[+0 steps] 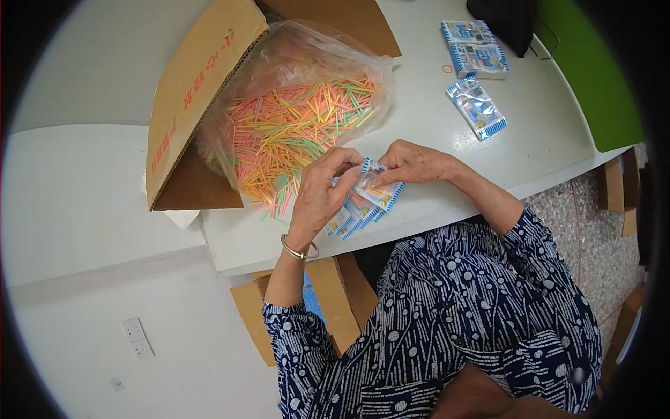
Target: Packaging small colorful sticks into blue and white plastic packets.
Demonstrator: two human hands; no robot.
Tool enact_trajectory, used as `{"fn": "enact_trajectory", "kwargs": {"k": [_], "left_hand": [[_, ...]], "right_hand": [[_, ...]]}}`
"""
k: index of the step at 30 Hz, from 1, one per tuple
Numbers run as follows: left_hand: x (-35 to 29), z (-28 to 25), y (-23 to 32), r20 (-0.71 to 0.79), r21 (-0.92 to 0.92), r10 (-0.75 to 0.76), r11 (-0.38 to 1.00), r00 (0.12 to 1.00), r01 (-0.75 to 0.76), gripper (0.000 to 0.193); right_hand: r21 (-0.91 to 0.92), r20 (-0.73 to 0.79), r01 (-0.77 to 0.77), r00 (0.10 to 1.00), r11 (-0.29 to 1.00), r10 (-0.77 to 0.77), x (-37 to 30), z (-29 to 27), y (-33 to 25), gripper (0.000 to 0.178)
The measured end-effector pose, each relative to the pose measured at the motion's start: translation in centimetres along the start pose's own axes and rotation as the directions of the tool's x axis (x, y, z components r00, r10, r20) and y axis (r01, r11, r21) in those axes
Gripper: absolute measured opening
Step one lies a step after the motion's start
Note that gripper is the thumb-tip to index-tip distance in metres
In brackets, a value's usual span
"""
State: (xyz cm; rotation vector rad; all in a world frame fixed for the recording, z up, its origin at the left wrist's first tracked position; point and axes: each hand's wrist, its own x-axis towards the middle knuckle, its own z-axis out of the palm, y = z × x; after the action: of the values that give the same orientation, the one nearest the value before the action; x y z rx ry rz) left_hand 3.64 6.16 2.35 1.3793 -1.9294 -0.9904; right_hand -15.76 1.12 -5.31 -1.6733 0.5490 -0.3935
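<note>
Near the front edge of the worktop (544,133), the left hand (322,185) pinches a clear, blue-striped packet (367,180) between thumb and fingers; the right hand (413,163) pinches its other side. Handling the packet's end seems the step in hand; opening or closing, I cannot tell. The next move calls for light, even pinches, clear of the fanned packets (359,214) beneath.

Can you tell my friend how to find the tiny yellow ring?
Start at the white table, right of the big cardboard box. Find the blue-and-white packets near the green panel. Just left of them lies the ring: thin, yellow and hollow, while they are shiny and rectangular.
</note>
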Motion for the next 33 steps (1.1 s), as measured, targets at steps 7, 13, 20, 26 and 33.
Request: {"fn": "enact_trajectory", "kwargs": {"k": [7,13,20,26,33], "left_hand": [[1.4,-1.9,-0.5,-0.029,-0.163,0.035,0.986,0.999,-0.040,0.013],[2.9,-3.3,-1.1,-0.458,0.038,0.073,0.997,0.886,-0.062,0.022],[0.6,0.3,-1.8,0.069,-0.305,-0.198,0.929,0.978,0.210,0.023],[-1.3,-2.2,-2.2,0.048,-0.344,-0.220,0.912,0.974,0.223,0.022],[-6.9,-4.8,-8.4,-0.082,-0.108,-0.305,0.949,0.949,0.296,0.031]], "right_hand": [[0.129,-0.049,-0.029,0.998,0.991,0.035,-0.1,-0.4,1.0,0.034],[0.270,-0.153,-0.048,0.984,0.962,0.092,-0.4,-0.9,-0.2,0.032],[0.277,-0.124,-0.005,0.991,0.961,0.041,-0.2,0.5,-1.0,0.029],[0.276,-0.086,0.016,0.996,0.961,0.008,-0.5,1.8,-2.4,0.033],[-0.622,-0.781,-0.439,0.407,0.649,-0.473,-7.7,-5.0,2.6,0.037]]}}
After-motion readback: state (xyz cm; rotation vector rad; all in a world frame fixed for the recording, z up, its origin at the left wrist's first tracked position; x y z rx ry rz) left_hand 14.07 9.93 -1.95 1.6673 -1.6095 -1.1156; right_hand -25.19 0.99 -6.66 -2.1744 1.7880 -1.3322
